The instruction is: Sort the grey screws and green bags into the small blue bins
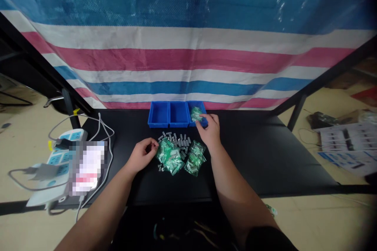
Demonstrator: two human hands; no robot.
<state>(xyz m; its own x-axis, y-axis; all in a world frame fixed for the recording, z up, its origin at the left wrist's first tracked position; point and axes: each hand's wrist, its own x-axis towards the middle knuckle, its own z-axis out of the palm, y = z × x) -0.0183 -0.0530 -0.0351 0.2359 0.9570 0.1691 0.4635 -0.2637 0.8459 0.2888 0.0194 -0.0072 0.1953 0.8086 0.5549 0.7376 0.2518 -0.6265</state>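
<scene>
Three blue bins stand side by side at the table's back: the left bin (159, 114) and middle bin (179, 114) hold nothing visible, and the right bin (193, 124) has clear-green packets (196, 113) in it. My right hand (209, 128) is at that bin's front right corner, thumb and forefinger apart, nothing seen between them. Grey cylindrical pieces (178, 139) lie loose before the bins. A pile of green plastic packets (171, 157) sits nearer me, with more packets (195, 159) to its right. My left hand (143, 154) touches the pile's left edge, fingertips pinched; what they hold is hidden.
On the left are a white power strip (59, 160) with plugs and grey cables (111, 153), and a device with a blurred-out screen (88, 168). A striped sheet (188, 59) hangs behind the black table (253, 153). Dark metal posts flank both sides.
</scene>
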